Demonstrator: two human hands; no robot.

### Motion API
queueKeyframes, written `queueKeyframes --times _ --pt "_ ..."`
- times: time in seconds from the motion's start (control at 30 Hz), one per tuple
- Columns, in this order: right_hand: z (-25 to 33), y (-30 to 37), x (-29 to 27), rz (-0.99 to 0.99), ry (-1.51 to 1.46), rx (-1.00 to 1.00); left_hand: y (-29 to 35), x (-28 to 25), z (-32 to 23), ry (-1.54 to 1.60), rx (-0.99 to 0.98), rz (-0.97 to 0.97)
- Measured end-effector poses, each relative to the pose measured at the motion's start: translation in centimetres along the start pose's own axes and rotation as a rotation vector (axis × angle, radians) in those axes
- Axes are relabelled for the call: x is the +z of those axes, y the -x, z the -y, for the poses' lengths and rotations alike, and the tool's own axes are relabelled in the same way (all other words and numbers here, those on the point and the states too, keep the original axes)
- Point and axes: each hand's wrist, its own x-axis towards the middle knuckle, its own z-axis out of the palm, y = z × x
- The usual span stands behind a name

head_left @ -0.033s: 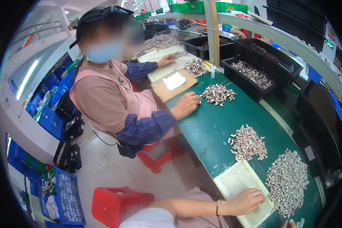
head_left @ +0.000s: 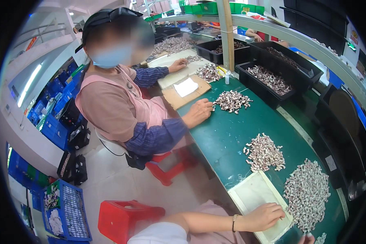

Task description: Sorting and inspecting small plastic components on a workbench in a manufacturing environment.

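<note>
My left hand rests over the right edge of a shallow cream tray, its fingers curled together. Whatever is between those fingertips is hidden. At the lower edge, only the fingertips of my right hand show. They are drawn together against the near end of a large pile of small pale, brownish-marked pieces, and I cannot make out what they hold. Beyond the tray lies a smaller pile of similar pieces. All of this is on a green tabletop.
A masked co-worker sits to the left, one hand at another pile. Black bins of pieces line the far side, beside a wooden post. A small bottle stands near it. Red stools are on the floor.
My right hand has come slightly up to the near edge of the large pile. My left hand's fingers have shifted a little over the tray.
</note>
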Motion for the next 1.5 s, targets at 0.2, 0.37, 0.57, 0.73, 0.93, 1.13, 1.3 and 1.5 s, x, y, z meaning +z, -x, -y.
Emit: queueKeyframes --times 0.2,0.37,0.57,0.73,0.93,1.13,1.3,1.5 --pt "2.3 2.4 5.3 0.143 -0.776 0.018 -0.5 2.5 -2.7 0.266 -0.104 0.085" --pt "3.4 2.7 5.9 0.207 -0.816 0.032 -0.1 2.3 -2.9 0.413 -0.262 0.202" --pt "1.9 3.3 6.2 0.209 -0.944 0.150 0.0 2.1 -3.7 0.407 -0.263 0.242" --pt "1.3 3.1 6.2 0.239 -0.938 0.170 0.0 2.3 -3.7 0.467 -0.297 0.232" --pt "1.9 3.5 6.8 0.173 -0.967 0.194 0.0 2.2 -3.9 0.480 -0.285 0.216" --pt "1.9 3.8 6.4 0.162 -0.838 0.120 0.2 2.1 -3.9 0.589 -0.359 0.253" --pt "1.6 4.1 6.8 0.142 -0.840 0.125 0.7 2.6 -3.2 0.679 -0.379 0.246" --pt "1.7 4.2 7.3 0.162 -0.891 0.119 0.6 1.1 -3.4 0.652 -0.403 0.284"
